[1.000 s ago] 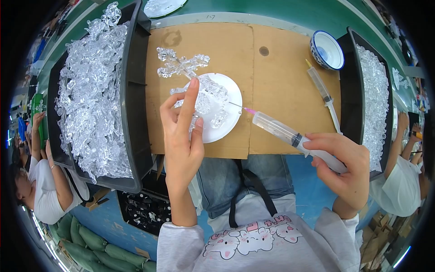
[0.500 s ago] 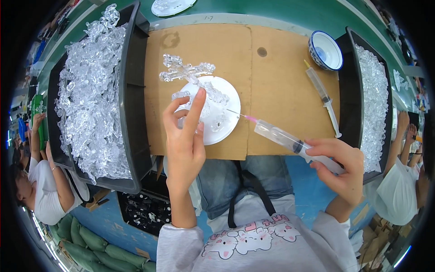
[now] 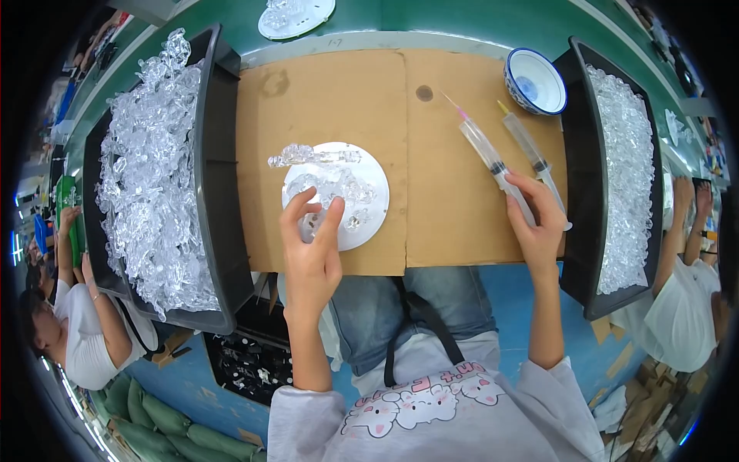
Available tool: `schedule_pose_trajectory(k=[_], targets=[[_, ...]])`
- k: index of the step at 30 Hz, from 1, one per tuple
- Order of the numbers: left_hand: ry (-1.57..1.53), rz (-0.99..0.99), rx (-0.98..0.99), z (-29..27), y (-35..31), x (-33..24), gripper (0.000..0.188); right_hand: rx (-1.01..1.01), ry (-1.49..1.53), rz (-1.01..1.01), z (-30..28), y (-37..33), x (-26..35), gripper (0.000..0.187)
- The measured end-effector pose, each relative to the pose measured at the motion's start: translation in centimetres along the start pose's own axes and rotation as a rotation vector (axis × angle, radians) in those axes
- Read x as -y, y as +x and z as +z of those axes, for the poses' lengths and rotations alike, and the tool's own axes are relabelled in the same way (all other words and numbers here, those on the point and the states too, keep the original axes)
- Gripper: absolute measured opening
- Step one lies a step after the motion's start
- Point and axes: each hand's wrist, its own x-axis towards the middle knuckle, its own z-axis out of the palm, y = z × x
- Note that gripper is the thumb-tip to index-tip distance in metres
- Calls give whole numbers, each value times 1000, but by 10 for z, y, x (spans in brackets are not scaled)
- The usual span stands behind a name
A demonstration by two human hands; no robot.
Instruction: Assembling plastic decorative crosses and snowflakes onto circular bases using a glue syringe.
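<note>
My left hand (image 3: pixel 311 258) is over the near left part of a round white plate (image 3: pixel 375 223), its fingers curved and apart with nothing between them. Clear plastic pieces (image 3: pixel 350 187) lie on that plate. One long beaded clear piece (image 3: pixel 315 155) rests across its far edge, sticking out to the left. On the right, my right hand (image 3: pixel 537 227) grips the plunger end of a syringe (image 3: pixel 482 146) with a pink-based needle pointing away from me. Just right of it lies a second syringe (image 3: pixel 526 142) with a yellow tip, on the brown cardboard (image 3: pixel 439 208).
Black bins of clear plastic pieces stand at left (image 3: pixel 219 185) and right (image 3: pixel 589 169). A blue-and-white bowl (image 3: pixel 539 85) sits at the far right of the cardboard. Another white plate (image 3: pixel 308 23) with clear pieces is on the green table beyond. Co-workers (image 3: pixel 96 339) sit on both sides.
My right hand has carried the pink-needle syringe away from the plate to beside the second syringe. My left hand has drawn back; the long clear piece has come down onto the plate's edge.
</note>
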Motion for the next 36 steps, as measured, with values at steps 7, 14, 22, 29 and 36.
schedule_pose_trajectory(k=[7, 14, 22, 29, 36], targets=[[-37, 54, -77, 4, -2, 8, 55, 93, -181, -7, -10, 5, 6, 46], [-60, 69, -115, 7, 3, 16, 51, 164, -256, -50, -18, 7, 31, 55], [-67, -13, -55, -9, 35, 33, 66, -8, -97, -216, 36, 124, 103, 43], [-48, -5, -29, -13, 73, 39, 69, -118, -410, -386, 149, 324, 65, 47], [21, -25, -46, -12, 85, 56, 66, 84, -501, -216, 166, 360, 55, 23]])
